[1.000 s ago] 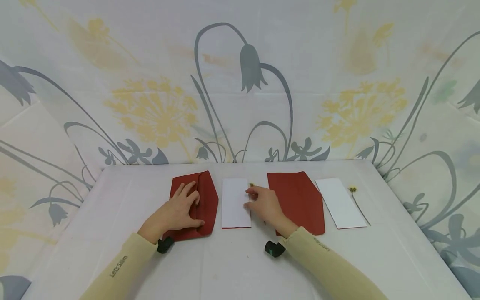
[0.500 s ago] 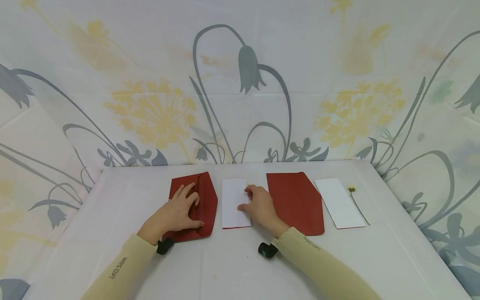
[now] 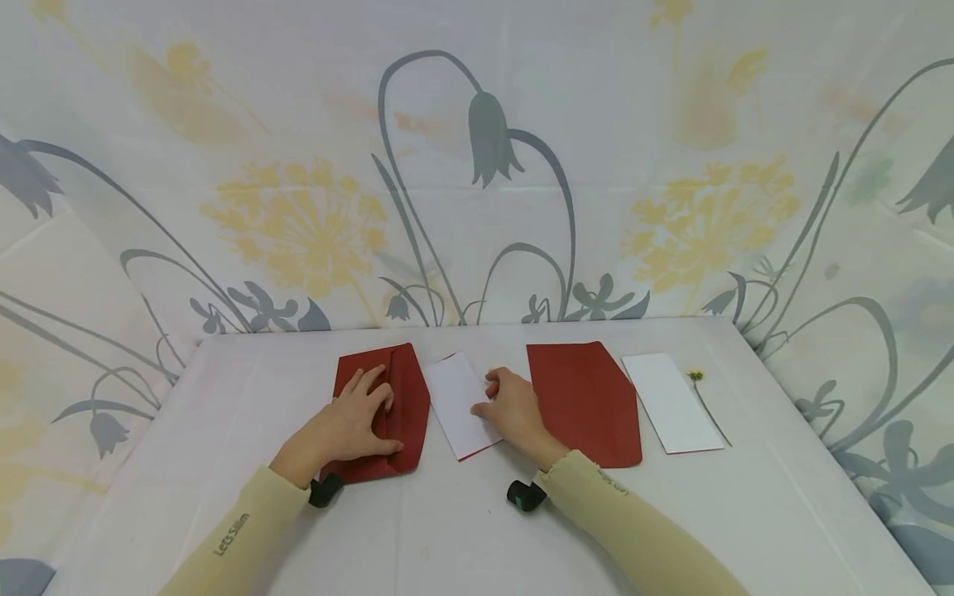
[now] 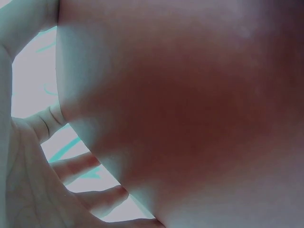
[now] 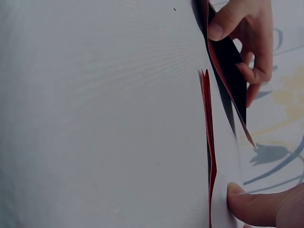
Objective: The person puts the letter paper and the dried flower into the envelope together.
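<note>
red envelope near the table's far edge, left of its middle, flap side toward the right. my left hand rests on it, fingers spread wide. just right of it, a white card, red along its near edge, lying aslant to the far edge. my right hand narrow: thumb on the card, fingers curved by its right edge; cannot tell whether i pinch it. toward the table's right edge: second red envelope, second white card, yellow flower on a thin stem.
</note>
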Action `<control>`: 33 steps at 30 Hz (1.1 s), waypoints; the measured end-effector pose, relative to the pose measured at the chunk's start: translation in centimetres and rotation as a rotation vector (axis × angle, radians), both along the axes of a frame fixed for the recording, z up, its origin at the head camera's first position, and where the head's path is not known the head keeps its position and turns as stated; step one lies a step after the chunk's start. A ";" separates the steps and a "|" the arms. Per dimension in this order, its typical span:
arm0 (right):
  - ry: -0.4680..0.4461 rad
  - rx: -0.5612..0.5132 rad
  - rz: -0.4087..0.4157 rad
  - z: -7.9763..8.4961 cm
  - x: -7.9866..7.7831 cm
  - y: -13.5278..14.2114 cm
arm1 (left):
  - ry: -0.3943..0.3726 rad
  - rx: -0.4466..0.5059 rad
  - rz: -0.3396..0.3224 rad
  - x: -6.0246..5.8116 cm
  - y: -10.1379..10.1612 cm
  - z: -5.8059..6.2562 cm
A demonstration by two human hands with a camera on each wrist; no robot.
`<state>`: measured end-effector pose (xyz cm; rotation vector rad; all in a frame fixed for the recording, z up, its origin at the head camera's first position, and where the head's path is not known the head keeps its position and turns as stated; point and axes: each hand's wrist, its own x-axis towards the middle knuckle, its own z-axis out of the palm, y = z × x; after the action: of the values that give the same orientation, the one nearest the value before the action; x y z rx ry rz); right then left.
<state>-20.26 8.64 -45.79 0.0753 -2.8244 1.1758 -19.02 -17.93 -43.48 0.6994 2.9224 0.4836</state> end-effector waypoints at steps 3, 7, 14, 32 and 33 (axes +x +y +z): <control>-0.015 0.004 0.002 -0.1 0.1 0.0 | 0.000 0.004 -0.004 0.1 0.0 0.0; -0.014 0.002 0.016 -0.2 0.1 -0.1 | 0.005 0.006 -0.009 0.1 0.1 0.0; 0.004 -0.078 0.035 -0.1 0.0 0.0 | 0.003 0.000 -0.006 0.1 0.0 0.0; 0.011 -0.206 -0.021 0.3 -0.1 0.7 | -0.027 0.006 0.014 0.0 0.1 0.2; 0.013 -0.210 -0.028 0.2 -0.1 0.8 | -0.030 0.007 0.015 0.0 0.1 0.2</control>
<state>-20.39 9.40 -45.55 0.0303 -2.6634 1.4506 -19.00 -17.85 -43.32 0.6660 2.9009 0.5016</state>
